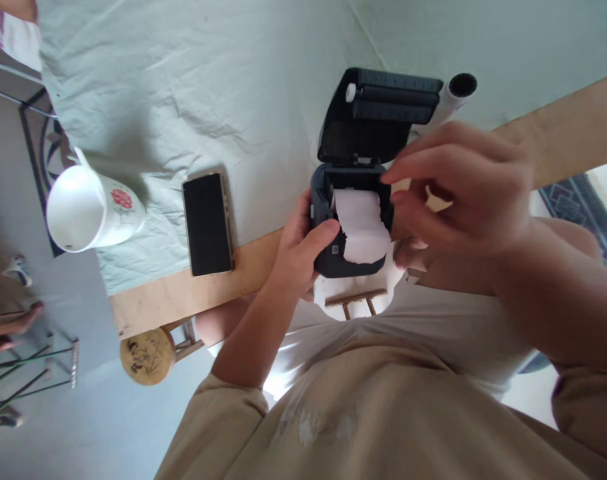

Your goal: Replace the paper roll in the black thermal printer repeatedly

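In the head view, the one view there is, your left hand is clamped on the small dark printer. The fingers wrap its left side and the thumb lies across the front edge, its tip just touching the white paper strip. You hold the printer just off the table's near edge, above your lap. Its lid is swung up and away from you, and the paper roll sits in the open well. The strip runs out of the well toward you and droops over the front. Its long axis points from the hinge to your body. Your right hand is the freer one. It hovers at the printer's right side with its fingers loosely curled and slightly apart. The forefinger is over the hinge and the thumb is beside the roll's right end, so the paper lies just left of those fingertips. The hand is blurred, and you cannot tell whether it grips anything. A white tube lies just behind the lid. The table is wooden under a creased pale cloth. On the cloth, well left of the printer, a black phone lies flat with a flowered white mug beyond it. A round stool stands on the grey floor below.
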The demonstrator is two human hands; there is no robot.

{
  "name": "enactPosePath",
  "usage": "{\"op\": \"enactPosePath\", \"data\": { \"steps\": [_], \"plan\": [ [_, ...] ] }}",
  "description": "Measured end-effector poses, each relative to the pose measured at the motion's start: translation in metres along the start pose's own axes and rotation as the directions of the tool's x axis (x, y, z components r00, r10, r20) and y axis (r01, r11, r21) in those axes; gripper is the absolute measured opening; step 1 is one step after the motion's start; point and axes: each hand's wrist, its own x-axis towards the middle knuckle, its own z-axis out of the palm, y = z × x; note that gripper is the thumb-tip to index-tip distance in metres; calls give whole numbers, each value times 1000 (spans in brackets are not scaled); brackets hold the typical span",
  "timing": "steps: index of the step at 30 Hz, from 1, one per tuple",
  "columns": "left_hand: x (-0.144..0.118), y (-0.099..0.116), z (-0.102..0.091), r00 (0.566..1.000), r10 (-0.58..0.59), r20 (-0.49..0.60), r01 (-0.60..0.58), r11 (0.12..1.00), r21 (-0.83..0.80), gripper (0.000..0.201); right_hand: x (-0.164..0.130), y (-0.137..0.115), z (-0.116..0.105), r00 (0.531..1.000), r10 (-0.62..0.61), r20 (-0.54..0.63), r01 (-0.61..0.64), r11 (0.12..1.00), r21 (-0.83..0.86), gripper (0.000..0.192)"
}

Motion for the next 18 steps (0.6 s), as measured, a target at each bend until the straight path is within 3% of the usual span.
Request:
{"op": "enactPosePath", "data": {
  "steps": [2, 6, 10, 13, 18],
  "plan": [
    [0, 0, 0, 1000, 8, 7, -8, 1000, 20, 39, -1, -6, 4, 993, -79, 92, 87, 993, -82, 17],
    [1, 0, -1, 1000, 26, 8, -27, 994, 106, 44, -2, -13, 3, 972, 13, 235, 42, 973, -227, 19],
    [0, 0, -2, 998, 5, 59, -14, 989, 148, 38, -3, -15, 0, 953, 34, 301, 67, 945, -319, 20],
    [-2, 0, -3, 998, -4, 57, -5, 987, 162, 38, -3, -11, -1, 945, 78, 317, 16, 959, -284, 25],
    [-2, -2, -1, 1000, 10, 4, -10, 985, 174, 43, -1, -9, -6, 965, 114, 237, -105, 993, -50, 37]
  ]
}}
